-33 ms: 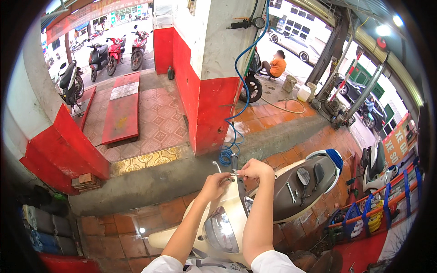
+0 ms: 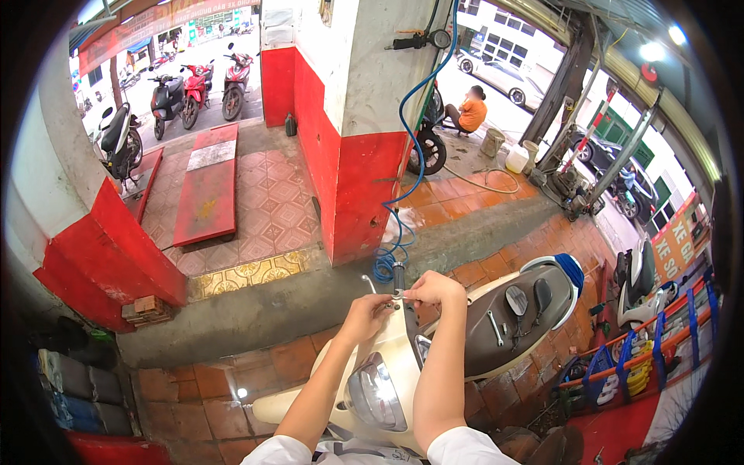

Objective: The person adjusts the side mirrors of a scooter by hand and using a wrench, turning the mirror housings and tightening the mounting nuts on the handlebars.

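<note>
A cream scooter point(image 2: 387, 341) stands below me, its headlight point(image 2: 378, 391) between my forearms. At the handlebar, beside the black grip point(image 2: 399, 275) and the silver brake lever point(image 2: 370, 284), both hands work close together. My right hand point(image 2: 439, 289) is closed, its fingertips pinching a small silver metal piece point(image 2: 399, 295) whose kind I cannot make out. Closed against the left side of the same spot is my left hand point(image 2: 366, 316); its fingertips are partly hidden. Two mirrors point(image 2: 517, 299) and a wrench point(image 2: 496, 328) lie on the brown seat point(image 2: 484, 341).
A blue air hose point(image 2: 404, 116) hangs down the red and white pillar point(image 2: 373, 178) and coils beyond the handlebar. A concrete step point(image 2: 232, 322) runs past the scooter. At right stands a rack point(image 2: 659, 349) with blue straps. A person in orange point(image 2: 470, 112) squats outside.
</note>
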Motion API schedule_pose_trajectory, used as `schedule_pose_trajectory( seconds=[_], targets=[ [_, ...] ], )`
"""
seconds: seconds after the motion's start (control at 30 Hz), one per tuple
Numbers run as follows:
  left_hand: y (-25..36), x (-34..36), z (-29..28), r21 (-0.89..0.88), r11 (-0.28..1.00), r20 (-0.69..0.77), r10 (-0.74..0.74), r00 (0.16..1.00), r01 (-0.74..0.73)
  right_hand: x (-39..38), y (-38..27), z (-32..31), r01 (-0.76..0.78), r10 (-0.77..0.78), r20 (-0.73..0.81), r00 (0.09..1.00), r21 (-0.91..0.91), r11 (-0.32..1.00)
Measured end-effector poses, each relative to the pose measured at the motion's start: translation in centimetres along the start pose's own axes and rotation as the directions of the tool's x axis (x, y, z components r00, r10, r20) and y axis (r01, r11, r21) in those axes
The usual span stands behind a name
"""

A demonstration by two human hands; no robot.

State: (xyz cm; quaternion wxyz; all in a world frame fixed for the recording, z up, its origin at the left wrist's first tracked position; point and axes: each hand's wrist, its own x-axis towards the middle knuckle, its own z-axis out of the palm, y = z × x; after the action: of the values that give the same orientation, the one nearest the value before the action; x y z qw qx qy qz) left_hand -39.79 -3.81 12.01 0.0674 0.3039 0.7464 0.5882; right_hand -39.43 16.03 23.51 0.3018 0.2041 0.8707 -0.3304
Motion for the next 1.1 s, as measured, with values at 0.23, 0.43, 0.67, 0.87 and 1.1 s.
schedule_pose_trajectory(
  seconds=[0.23,0.43,0.67,0.87,1.1],
  targets=[
    [0.6,0.4,0.9,0.098,0.995,-0.116,-0.002,0.993,0.013,0.3,-0.1,-0.1,0.003,-0.004,-0.008,1.0,-0.029,1.0],
    [0.6,0.6,0.2,0.228,0.97,-0.062,-0.07,0.996,0.083,0.4,-0.1,0.0,0.025,-0.026,-0.015,1.0,-0.05,0.998],
    [0.0,0.3,0.0,0.03,0.999,0.008,-0.022,1.0,0.022,0.8,0.3,-0.1,0.045,-0.046,-0.011,0.999,-0.049,0.998],
    [0.3,0.6,0.3,0.097,0.995,-0.092,-0.023,0.995,0.031,0.5,-0.3,0.0,0.025,-0.027,-0.022,0.999,-0.073,0.997],
    [1.0,0.8,0.8,0.231,0.971,-0.107,-0.035,0.994,0.06,0.5,0.0,-0.2,0.048,-0.049,-0.018,0.999,-0.051,0.998]
  ],
)
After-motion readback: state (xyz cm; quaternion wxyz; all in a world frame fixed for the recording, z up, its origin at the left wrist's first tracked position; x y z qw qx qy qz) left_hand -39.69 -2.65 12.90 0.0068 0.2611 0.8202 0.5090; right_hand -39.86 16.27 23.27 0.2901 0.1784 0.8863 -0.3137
